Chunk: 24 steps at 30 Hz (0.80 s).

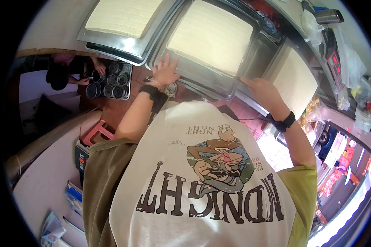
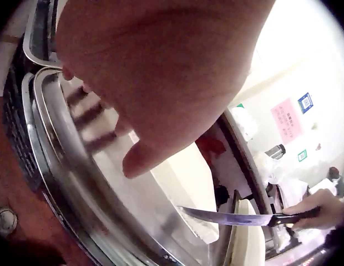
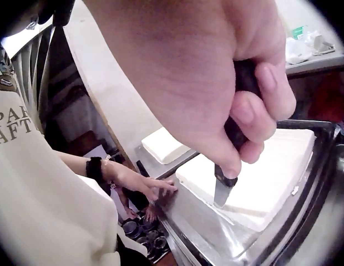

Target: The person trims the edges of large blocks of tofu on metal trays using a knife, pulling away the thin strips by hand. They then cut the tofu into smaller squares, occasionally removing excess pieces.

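Note:
A large white slab (image 1: 212, 33), smooth and tofu-like, lies on a metal tray (image 1: 193, 71) in front of me. My right hand (image 1: 264, 94) grips the black handle of a long knife (image 2: 233, 218). In the left wrist view the knife's blade reaches across toward the slab's near corner, its tip close by the side. My left hand (image 1: 165, 75) has its fingers spread over the tray's near left part, fingertips at the metal beside the slab. The right wrist view hides most of the blade behind my fist.
Another white slab (image 1: 121, 17), with faint lines across it, lies on a tray at the left; a third (image 1: 294, 74) is on the right. Below left, another person's hand (image 1: 99, 66) is beside several dark round containers (image 1: 116, 79). A red stool (image 1: 99, 132) stands at lower left.

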Each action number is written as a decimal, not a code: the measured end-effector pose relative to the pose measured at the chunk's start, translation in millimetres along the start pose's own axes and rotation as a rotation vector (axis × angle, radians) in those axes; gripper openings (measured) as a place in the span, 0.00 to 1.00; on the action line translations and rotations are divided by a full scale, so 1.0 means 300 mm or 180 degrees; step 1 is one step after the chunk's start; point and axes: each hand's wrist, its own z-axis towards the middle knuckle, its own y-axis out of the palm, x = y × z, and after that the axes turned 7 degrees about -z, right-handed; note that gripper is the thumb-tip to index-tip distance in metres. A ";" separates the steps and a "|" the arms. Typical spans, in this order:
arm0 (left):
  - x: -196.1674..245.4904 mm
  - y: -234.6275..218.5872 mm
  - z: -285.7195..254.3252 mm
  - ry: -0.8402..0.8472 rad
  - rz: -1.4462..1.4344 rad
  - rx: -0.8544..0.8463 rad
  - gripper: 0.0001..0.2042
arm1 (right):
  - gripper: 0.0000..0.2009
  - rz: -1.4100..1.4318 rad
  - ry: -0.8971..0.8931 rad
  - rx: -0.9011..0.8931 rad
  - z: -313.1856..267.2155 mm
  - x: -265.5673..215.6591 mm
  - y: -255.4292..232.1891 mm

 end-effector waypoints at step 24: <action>0.071 0.063 0.009 0.1099 0.0113 0.1054 0.28 | 0.17 0.0119 0.0524 0.0126 -0.156 0.006 0.003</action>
